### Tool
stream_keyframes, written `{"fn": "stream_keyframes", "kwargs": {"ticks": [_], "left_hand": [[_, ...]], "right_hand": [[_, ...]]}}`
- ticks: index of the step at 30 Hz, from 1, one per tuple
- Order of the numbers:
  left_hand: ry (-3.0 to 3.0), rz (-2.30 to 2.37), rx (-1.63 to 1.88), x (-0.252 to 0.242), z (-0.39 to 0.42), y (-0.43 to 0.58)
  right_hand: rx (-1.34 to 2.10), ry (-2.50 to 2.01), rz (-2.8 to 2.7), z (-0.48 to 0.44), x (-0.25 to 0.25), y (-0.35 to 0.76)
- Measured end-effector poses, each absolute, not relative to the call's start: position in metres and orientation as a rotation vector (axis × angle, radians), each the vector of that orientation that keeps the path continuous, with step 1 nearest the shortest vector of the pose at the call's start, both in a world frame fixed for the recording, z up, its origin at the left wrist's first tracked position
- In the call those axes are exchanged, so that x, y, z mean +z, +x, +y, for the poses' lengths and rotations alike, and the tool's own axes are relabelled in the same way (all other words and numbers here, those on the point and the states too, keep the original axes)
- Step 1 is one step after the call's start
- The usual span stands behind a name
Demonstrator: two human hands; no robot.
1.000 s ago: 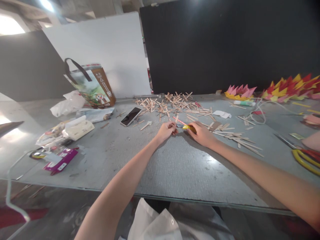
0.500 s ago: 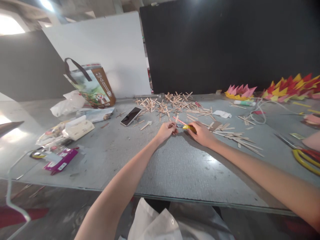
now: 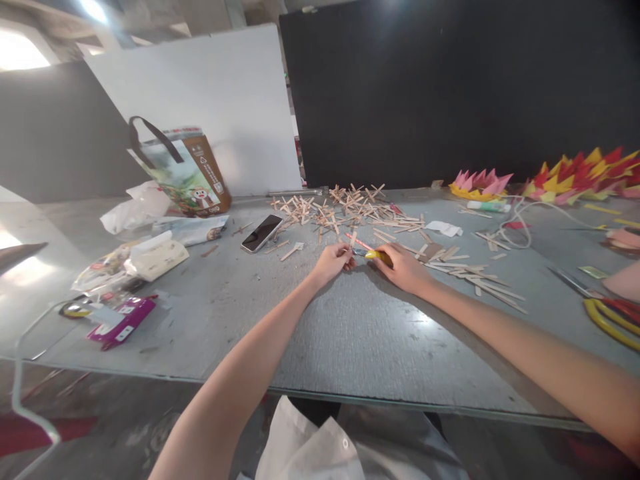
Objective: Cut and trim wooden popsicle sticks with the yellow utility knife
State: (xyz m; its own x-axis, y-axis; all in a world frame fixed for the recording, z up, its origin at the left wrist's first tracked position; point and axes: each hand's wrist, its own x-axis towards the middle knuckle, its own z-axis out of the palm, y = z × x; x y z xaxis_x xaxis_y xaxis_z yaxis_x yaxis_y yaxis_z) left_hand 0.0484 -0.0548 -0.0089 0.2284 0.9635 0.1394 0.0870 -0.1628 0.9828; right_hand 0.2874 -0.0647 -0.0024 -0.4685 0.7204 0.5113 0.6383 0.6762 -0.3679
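My left hand (image 3: pixel 334 261) is closed, its fingers pinching a wooden craft stick (image 3: pixel 353 239) whose end stands up above the fingertips. My right hand (image 3: pixel 404 268) is wrapped round a yellow utility knife (image 3: pixel 376 255). The knife's metal tip points left and reaches my left fingers; whether it touches the stick I cannot tell. Just behind both hands lies a thin red-and-white rod, perhaps a pencil (image 3: pixel 356 241). Beyond it spreads a heap of crossed craft sticks (image 3: pixel 345 208), and loose flat craft sticks (image 3: pixel 493 285) lie right of my right hand.
A phone (image 3: pixel 262 233) lies left of the heap. Further left are a carrier bag (image 3: pixel 187 173), plastic wrappings (image 3: pixel 155 257) and a purple packet (image 3: pixel 123 323). On the right are folded paper flowers (image 3: pixel 481 183), a white cable (image 3: pixel 520 227), yellow-handled scissors (image 3: pixel 607 323) and part of another person's hand (image 3: pixel 625 285).
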Motion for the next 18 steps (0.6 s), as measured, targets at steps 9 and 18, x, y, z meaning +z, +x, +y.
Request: {"fn": "stream_keyframes", "kwargs": {"ticks": [9,18], "left_hand": [[1.534,1.048,1.091,-0.0089,-0.0545,0.0499],[1.566,1.035,1.054,-0.0064,-0.0572,0.0516]], "right_hand": [[0.17,-1.04,-2.235,-0.0632,-0.0045,0.2889],[0.174,-1.015,-2.248,-0.0636,-0.0052,0.2886]]}}
